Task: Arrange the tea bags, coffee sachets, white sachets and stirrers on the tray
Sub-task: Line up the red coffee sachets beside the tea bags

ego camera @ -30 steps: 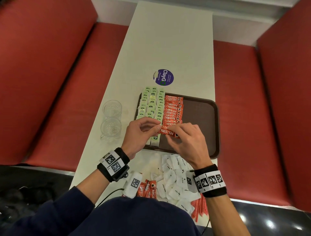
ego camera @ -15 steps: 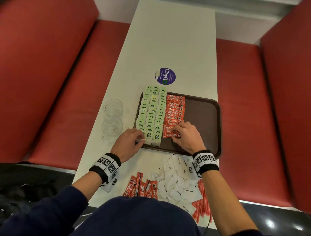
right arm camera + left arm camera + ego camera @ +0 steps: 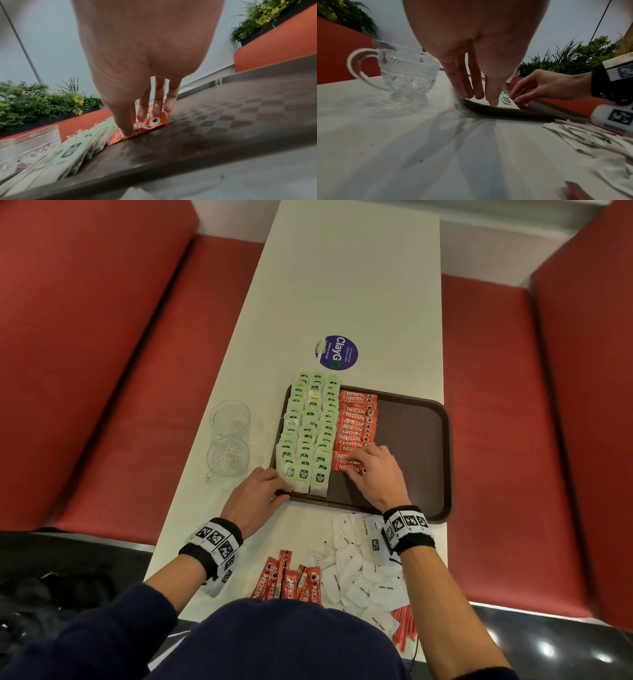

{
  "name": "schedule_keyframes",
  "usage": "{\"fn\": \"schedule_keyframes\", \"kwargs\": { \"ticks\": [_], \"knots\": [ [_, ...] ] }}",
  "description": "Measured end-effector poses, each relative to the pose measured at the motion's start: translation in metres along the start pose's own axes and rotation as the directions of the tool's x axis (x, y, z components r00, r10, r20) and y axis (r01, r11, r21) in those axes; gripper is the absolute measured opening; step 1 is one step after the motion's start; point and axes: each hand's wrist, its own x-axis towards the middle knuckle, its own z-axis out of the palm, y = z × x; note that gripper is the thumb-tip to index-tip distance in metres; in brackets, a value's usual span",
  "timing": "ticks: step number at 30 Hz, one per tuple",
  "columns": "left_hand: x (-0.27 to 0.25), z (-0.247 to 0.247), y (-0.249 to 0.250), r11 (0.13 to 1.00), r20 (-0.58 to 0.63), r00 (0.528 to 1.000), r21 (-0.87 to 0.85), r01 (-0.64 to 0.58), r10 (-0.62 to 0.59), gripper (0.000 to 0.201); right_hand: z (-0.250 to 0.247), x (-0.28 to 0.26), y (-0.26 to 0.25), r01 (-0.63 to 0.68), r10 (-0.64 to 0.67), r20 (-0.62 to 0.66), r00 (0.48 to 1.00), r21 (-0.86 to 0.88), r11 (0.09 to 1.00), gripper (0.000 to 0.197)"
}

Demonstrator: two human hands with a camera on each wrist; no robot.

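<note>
A brown tray (image 3: pixel 416 436) carries three columns of green tea bags (image 3: pixel 310 433) on its left part and one column of orange coffee sachets (image 3: pixel 358 422) beside them. My right hand (image 3: pixel 356 465) presses straight fingers on the nearest coffee sachet (image 3: pixel 145 124) at the column's near end. My left hand (image 3: pixel 279 489) rests at the tray's near left corner, and its straight fingertips (image 3: pixel 493 100) touch the nearest tea bag and the rim. Loose coffee sachets (image 3: pixel 291 580), a heap of white sachets (image 3: pixel 359 570) and red stirrers (image 3: pixel 406 625) lie on the table near me.
Two glass cups (image 3: pixel 228 440) stand on the white table left of the tray, close to my left hand. A round purple sticker (image 3: pixel 336 352) lies beyond the tray. Red benches flank the narrow table. The tray's right half is bare.
A second ago both hands held a coffee sachet above the tray. It now lies at the column's near end under my right fingers, and my left hand has moved to the tray's corner.
</note>
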Motion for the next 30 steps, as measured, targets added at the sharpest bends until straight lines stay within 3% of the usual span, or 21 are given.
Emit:
{"fn": "schedule_keyframes", "kwargs": {
  "ticks": [11, 21, 25, 28, 30],
  "knots": [
    [0.001, 0.0, 0.004, 1.0, 0.012, 1.0, -0.022, 0.019, -0.019, 0.015, -0.002, -0.003, -0.007, -0.077, 0.081, -0.088, 0.993, 0.052, 0.996, 0.038],
    [0.005, -0.003, 0.007, 0.999, 0.003, 1.0, -0.033, 0.006, -0.005, 0.01, -0.005, 0.0, -0.013, -0.059, 0.062, -0.069, 0.996, 0.042, 0.997, 0.043],
    [-0.003, -0.018, 0.014, 0.995, -0.043, 0.999, -0.089, -0.035, 0.032, 0.01, -0.027, -0.016, -0.039, 0.0, 0.024, -0.143, 0.989, 0.169, 0.986, 0.037],
    [-0.02, -0.029, 0.018, 0.989, 0.054, 0.998, -0.144, -0.013, 0.021, 0.01, -0.042, -0.045, -0.071, 0.13, -0.137, 0.01, 0.991, 0.237, 0.963, 0.035],
    [-0.035, -0.034, 0.015, 0.993, 0.176, 0.984, -0.112, 0.038, -0.018, 0.011, -0.04, -0.07, -0.09, 0.269, -0.309, 0.221, 0.925, 0.194, 0.943, 0.039]
  ]
}}
